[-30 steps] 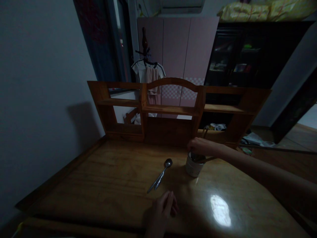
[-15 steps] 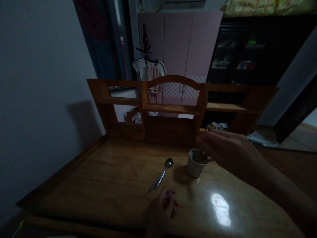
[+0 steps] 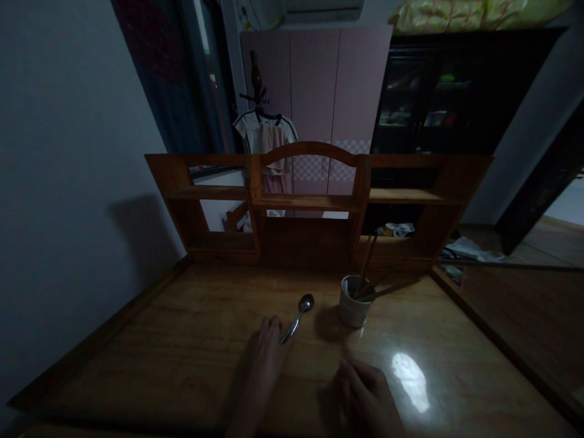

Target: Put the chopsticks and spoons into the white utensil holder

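My left hand lies flat on the wooden desk, fingers stretched out, its tips touching the handle end of a metal spoon. The spoon's bowl points toward a white cup that holds several wooden chopsticks. Close to the desk's near edge, my right hand rests with its fingers curled loosely and nothing seen in it.
A wooden shelf unit stands along the desk's far edge. A raised rim runs along the desk's left and right sides. Behind it are a pink wardrobe, hanging clothes and a dark cabinet. The room is dim.
My right hand has let go of the chopsticks in the cup and drawn back to the near edge. My left hand has reached forward and opened onto the spoon's handle.
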`<state>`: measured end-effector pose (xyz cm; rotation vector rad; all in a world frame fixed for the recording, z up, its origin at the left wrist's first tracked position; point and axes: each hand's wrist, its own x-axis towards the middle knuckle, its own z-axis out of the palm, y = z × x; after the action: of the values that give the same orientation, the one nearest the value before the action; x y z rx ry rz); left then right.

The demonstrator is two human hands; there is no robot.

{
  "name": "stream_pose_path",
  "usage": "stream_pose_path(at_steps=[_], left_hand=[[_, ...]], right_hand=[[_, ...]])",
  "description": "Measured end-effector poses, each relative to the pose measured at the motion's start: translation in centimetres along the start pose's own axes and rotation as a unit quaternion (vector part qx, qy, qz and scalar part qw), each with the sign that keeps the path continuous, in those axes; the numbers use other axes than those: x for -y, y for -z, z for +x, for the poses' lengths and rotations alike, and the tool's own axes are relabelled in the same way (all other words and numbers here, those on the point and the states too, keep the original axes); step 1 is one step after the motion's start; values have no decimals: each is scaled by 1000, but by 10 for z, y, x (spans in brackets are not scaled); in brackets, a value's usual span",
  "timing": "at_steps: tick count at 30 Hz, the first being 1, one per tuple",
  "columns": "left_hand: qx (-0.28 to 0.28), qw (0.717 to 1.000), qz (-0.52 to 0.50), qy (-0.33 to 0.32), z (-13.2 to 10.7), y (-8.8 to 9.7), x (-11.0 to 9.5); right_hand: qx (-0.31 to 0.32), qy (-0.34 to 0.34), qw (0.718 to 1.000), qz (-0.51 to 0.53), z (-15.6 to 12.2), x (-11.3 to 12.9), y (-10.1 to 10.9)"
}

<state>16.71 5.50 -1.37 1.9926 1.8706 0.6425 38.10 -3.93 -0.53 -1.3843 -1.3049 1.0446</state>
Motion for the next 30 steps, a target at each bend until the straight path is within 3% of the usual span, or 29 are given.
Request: stream_pose_path(at_steps=[10, 17, 22, 26, 30], left_hand=[[76, 995, -49, 47, 17, 1, 3], [83, 992, -96, 27, 28, 4, 15], [56, 988, -137, 37, 28, 4, 21], [29, 958, -285, 20, 20, 18, 5], [48, 913, -404, 31, 3, 33, -19]], right_hand=[[-37, -31, 998, 27, -6, 0, 1], [-17, -27, 999, 38, -4, -1, 0], [-22, -17, 999, 31, -5, 4, 1], [-15, -20, 999, 37, -5, 6, 2], [-4, -16, 999, 37, -5, 4, 3]])
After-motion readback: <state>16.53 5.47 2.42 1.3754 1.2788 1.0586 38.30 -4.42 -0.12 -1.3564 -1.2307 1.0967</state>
